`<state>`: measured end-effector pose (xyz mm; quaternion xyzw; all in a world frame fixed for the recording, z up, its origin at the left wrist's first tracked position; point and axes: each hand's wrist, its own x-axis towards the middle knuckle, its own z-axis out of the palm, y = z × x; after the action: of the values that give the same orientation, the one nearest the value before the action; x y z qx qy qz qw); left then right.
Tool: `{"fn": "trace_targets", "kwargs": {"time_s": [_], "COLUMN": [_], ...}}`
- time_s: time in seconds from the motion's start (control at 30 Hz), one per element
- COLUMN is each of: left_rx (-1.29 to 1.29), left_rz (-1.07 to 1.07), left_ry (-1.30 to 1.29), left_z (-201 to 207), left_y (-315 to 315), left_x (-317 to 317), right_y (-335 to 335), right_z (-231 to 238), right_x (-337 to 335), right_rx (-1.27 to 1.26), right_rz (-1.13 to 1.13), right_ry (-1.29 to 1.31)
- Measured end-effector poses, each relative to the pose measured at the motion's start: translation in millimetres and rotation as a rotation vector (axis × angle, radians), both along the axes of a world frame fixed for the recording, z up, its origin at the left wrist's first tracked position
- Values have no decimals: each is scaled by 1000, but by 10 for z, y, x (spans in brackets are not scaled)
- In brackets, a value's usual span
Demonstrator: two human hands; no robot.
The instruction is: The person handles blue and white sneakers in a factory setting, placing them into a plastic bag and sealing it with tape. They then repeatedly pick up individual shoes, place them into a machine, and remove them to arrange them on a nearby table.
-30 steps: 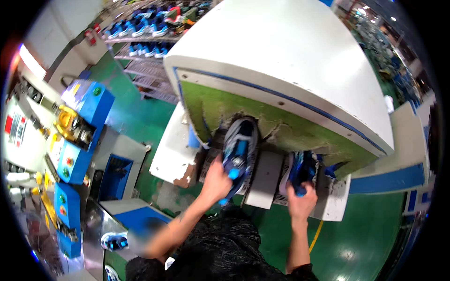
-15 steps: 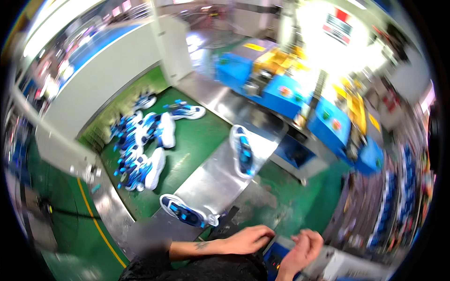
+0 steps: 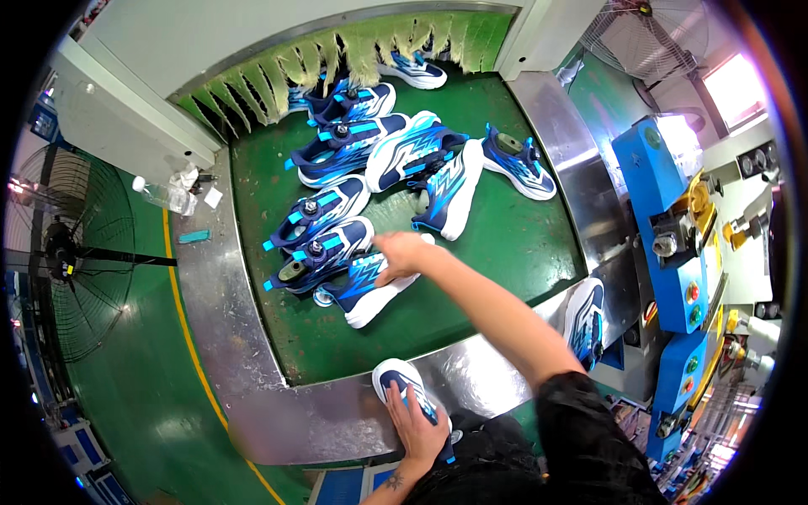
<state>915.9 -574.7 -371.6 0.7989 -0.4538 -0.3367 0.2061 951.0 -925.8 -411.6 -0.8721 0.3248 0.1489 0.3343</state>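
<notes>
My left hand [image 3: 417, 427] is closed over a blue and white sneaker [image 3: 394, 373] on the metal front ledge, its fingers across the upper. Further forward, my right hand [image 3: 404, 256] grips another sneaker [image 3: 364, 290] that lies on its side on the green belt, white sole toward the right. Two upright sneakers, one a navy and blue sneaker [image 3: 316, 261], lie just left of that hand. A tipped sneaker [image 3: 454, 194] with its sole showing rests beyond it. Several more sneakers stand near the fringed curtain [image 3: 311, 71].
A metal frame [image 3: 227, 345] borders the green belt [image 3: 505, 261]. At the right a sneaker [image 3: 583, 320] sits on the ledge beside blue machines [image 3: 661, 185]. A clear bottle [image 3: 162, 194] lies on the left ledge, near a floor fan [image 3: 63, 252].
My view has turned left toward the belt. My hands, previously free near my body, are now on two sneakers: the left at the ledge, the right stretched over the belt.
</notes>
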Motion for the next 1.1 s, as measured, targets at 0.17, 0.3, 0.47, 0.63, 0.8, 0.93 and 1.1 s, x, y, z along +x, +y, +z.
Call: {"fn": "trace_targets", "kwargs": {"time_s": [0.17, 0.3, 0.47, 0.63, 0.8, 0.93, 1.1], "left_rx": [-69, -42, -54, 80, 70, 148, -14], "left_rz": [170, 238, 186, 157, -2, -238, -112], "left_ry": [143, 176, -68, -129, 318, 444, 265], "left_z": [251, 222, 38, 305, 308, -305, -240], "left_y": [-174, 79, 380, 84, -106, 79, 162], "left_x": [413, 754, 1014, 1090, 440, -351, -501], "right_y": [80, 856, 1358, 1847, 1967, 803, -704], "right_z": [18, 270, 807, 123, 329, 618, 532], "right_x": [446, -638, -1692, -2098, -2186, -1671, -617], "right_rx": [177, 306, -41, -164, 119, -97, -478], "right_rz": [322, -132, 391, 748, 568, 112, 32], "right_ry": [93, -319, -414, -489, -389, -691, -537]}}
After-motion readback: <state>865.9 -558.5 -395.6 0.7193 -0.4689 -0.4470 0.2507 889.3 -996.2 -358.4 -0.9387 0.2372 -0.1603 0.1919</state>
